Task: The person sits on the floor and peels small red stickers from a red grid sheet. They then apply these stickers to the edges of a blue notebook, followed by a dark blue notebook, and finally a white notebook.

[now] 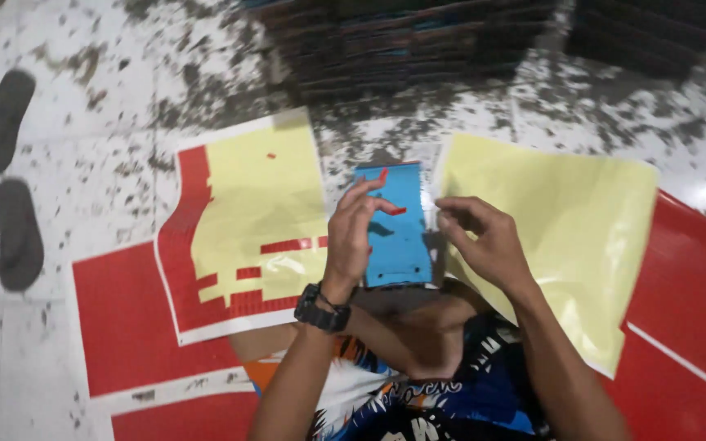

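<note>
A blue rectangular panel (402,237) lies propped on my knee in the middle of the view. My left hand (350,237), with a black watch on its wrist, pinches a thin red sticker strip (389,209) just above the panel's upper left part. My right hand (484,237) hovers by the panel's right edge, its fingertips pinched close together; whether it holds anything I cannot tell. To the left lies a yellow backing sheet (247,220) with red sticker strips left along its left and lower edges.
A second, bare yellow sheet (557,237) lies on the right. Red sheets (128,322) cover the floor at lower left and right (688,310). Two dark sandals (10,171) sit at far left. Stacked dark panels (418,41) stand at the back.
</note>
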